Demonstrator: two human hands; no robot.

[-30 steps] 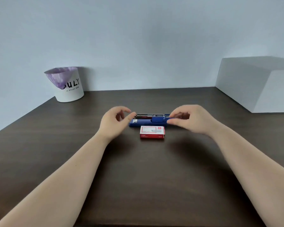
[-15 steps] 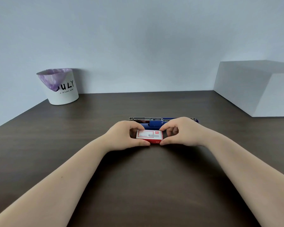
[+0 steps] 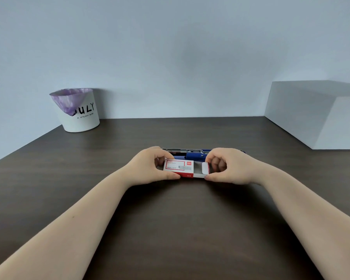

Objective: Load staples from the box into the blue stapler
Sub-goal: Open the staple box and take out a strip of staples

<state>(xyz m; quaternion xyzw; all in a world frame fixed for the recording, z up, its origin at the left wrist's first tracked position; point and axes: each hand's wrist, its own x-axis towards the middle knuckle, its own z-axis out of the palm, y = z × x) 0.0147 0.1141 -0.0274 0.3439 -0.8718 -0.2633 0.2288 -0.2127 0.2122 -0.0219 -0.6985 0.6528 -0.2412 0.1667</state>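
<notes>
A small red-and-white staple box (image 3: 179, 168) sits in the middle of the dark table, held at both ends. My left hand (image 3: 150, 166) grips its sleeve on the left. My right hand (image 3: 227, 166) pinches the inner white tray (image 3: 202, 170), which sticks out of the sleeve to the right. No staples show in the exposed part of the tray. Just behind the box lies the blue stapler (image 3: 195, 155), opened flat with its metal staple channel showing, partly hidden by both hands.
A white bin (image 3: 79, 114) with a purple liner stands at the back left by the wall. A large white block (image 3: 319, 114) occupies the back right corner. The dark wooden table (image 3: 174, 229) stretches toward me between my forearms.
Both hands left the stapler and came down onto the staple box. My right hand has since drawn the inner tray out to the right.
</notes>
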